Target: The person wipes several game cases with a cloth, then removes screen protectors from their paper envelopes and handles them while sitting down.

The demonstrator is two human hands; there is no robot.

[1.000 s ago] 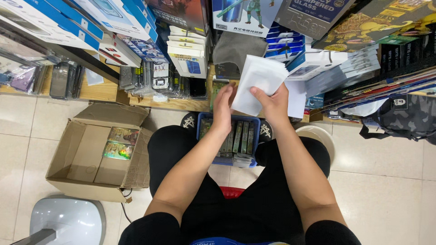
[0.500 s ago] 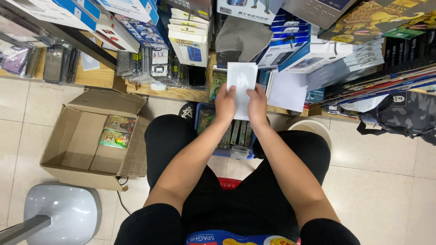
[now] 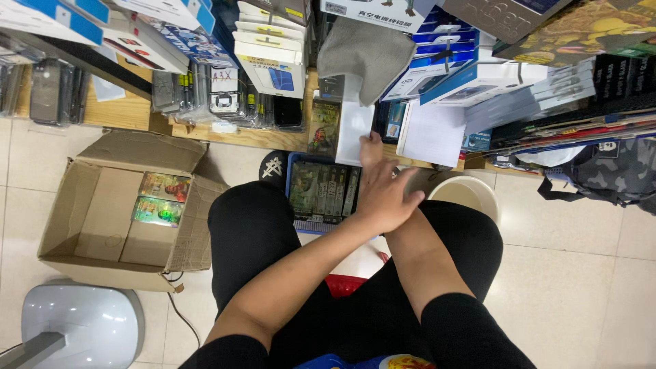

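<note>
A white flat packet [image 3: 354, 126] stands upright at the edge of the wooden shelf, between packaged goods. My left hand [image 3: 383, 195] reaches forward across my lap with its fingers spread, and its fingertips touch the packet's lower right edge. My right hand is almost wholly hidden under the left hand; only my right forearm [image 3: 420, 260] shows. Just below the packet, between my knees, sits a blue crate [image 3: 295, 164] filled with several upright green packs.
An open cardboard box [image 3: 82, 225] with two glossy card packs lies on the floor at left. A white bucket [image 3: 465, 195] is by my right knee and a grey stool [image 3: 75, 328] at lower left. Crowded shelves of boxes run along the top, with a camouflage bag [image 3: 608, 174] at right.
Both hands held the white packet up in front of the shelf. It now stands at the shelf edge, and my hands have dropped lower, left over right.
</note>
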